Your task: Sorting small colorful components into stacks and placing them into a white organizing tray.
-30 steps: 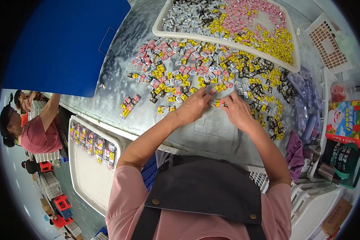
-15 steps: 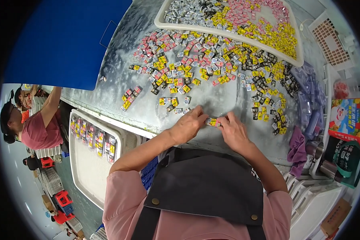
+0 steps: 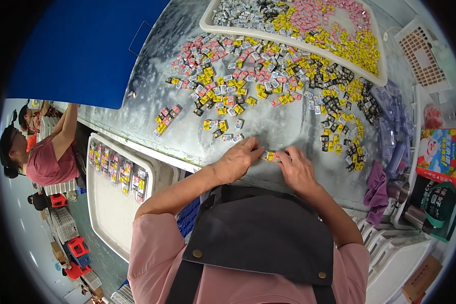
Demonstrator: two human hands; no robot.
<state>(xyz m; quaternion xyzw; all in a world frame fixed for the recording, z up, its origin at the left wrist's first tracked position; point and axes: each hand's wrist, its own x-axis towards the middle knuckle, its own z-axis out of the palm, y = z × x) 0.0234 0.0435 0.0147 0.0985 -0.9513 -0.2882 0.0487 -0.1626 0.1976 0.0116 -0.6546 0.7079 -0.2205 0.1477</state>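
Observation:
Between my two hands lies a short row of small printed blocks (image 3: 269, 156), yellow, pink and dark, close to the table's near edge. My left hand (image 3: 238, 160) pinches its left end, with some fingertips hidden. At the other end, my right hand (image 3: 297, 169) closes thumb and fingers on the row. Several loose blocks (image 3: 228, 137) rest just beyond my left hand. Farther left stands a finished-looking double row of blocks (image 3: 166, 120). Many loose yellow, pink, white and black blocks (image 3: 243, 83) spread over the far part of the grey table (image 3: 273, 124).
A white tray (image 3: 294, 39) heaped with blocks stands at the back. Clear plastic cases (image 3: 390, 129) and a purple cloth (image 3: 376, 190) lie right. A white tray (image 3: 101, 213) with filled clear packs sits lower left. A blue panel (image 3: 76, 50) and another person (image 3: 50, 159) are left.
The view has shifted slightly. Both hands stay on the row of blocks, their grip nearly the same, and the loose blocks around them keep their layout.

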